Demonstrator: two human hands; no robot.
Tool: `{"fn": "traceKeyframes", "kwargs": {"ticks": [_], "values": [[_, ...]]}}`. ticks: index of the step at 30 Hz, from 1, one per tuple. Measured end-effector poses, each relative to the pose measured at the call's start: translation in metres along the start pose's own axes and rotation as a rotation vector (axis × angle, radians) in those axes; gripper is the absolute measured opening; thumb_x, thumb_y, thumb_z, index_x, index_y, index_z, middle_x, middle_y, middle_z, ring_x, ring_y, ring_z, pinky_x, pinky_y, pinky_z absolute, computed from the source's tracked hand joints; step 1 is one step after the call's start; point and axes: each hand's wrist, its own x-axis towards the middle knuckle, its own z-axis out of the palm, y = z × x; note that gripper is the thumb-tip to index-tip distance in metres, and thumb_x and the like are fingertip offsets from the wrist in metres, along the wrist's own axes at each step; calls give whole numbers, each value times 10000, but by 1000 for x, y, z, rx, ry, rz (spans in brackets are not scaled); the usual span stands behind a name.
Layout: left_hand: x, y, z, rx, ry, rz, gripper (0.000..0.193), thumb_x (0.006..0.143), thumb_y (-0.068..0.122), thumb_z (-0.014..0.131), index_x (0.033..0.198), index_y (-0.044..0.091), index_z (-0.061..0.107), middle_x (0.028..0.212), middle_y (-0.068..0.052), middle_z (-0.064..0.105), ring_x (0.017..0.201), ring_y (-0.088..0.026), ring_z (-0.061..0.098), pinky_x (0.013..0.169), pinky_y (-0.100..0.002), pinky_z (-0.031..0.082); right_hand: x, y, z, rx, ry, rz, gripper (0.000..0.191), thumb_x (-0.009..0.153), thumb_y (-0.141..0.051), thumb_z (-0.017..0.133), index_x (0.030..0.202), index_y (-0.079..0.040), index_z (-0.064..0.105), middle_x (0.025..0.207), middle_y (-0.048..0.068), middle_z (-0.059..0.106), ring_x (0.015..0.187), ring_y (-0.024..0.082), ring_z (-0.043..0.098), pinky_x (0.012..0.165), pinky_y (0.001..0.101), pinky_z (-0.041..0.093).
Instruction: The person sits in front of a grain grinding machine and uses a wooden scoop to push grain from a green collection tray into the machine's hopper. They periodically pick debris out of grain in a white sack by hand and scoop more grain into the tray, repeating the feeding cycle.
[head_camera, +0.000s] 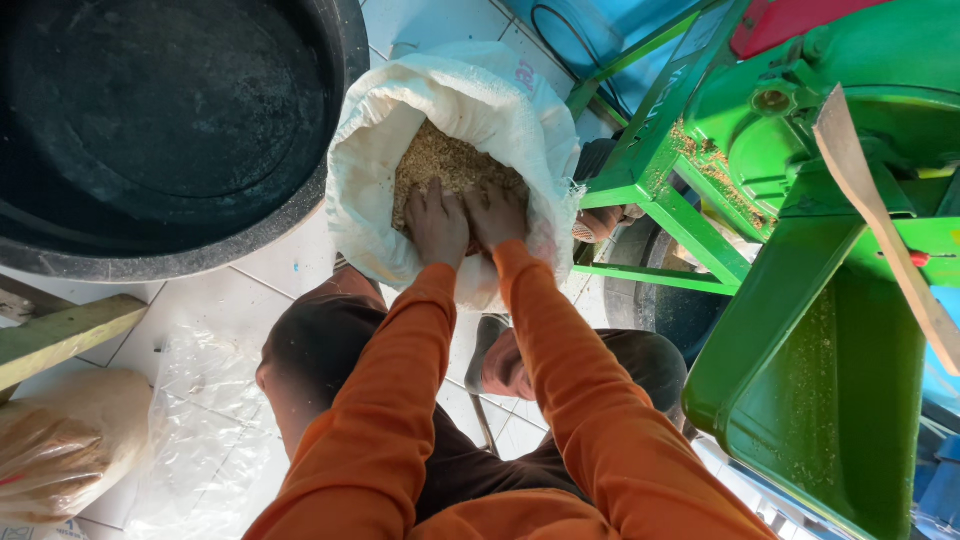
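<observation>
The white sack (450, 110) sits on the tiled floor (270, 275), mouth opening toward the camera, full of tan grain (440, 160). Both the left hand (437, 222) and right hand (497, 212) are pressed side by side into the grain, fingers spread, gripping nothing I can make out. Big black tub (170, 130) just left, green machine (800, 250) right.

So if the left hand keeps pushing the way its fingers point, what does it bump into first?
The left hand points down into the white sack, fingertips already on the tan grain. It would likely sink straight into that grain first; how deep the grain goes can't be seen.
</observation>
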Motion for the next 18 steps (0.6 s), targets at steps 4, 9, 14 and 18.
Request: {"fn": "traceKeyframes", "kwargs": {"ticks": [4,9,14,18], "values": [[0,12,6,-34,40,-49,464,1010,377,492,1370,144,670,1497,-274,478,1399,-486,378,1198,-538,272,-9,-13,3,471,28,-8,658,934,-560,561,1384,-86,635,1379,204,656,1282,335,607,1090,376,442],[-3,26,8,-273,90,-109,453,1006,423,546,1273,98,714,1433,-210,576,1335,-397,521,1149,-446,401,-11,-15,-2,931,43,-61,596,987,-415,603,1395,20,601,1405,163,638,1278,253,595,1087,318,432],[-4,31,15,-335,116,12,403,1015,379,604,1182,48,761,1350,-230,633,1284,-412,554,1109,-459,415,-8,-17,-1,1283,72,81,557,995,-342,604,1410,28,570,1440,103,595,1292,206,552,1093,291,409],[-6,36,19,-510,166,71,333,1014,323,641,1160,44,749,1313,-219,651,1232,-373,633,1064,-421,490,-7,-13,-1,1230,150,-7,527,1006,-316,601,1387,49,600,1428,145,613,1276,246,572,1089,318,430]]}}
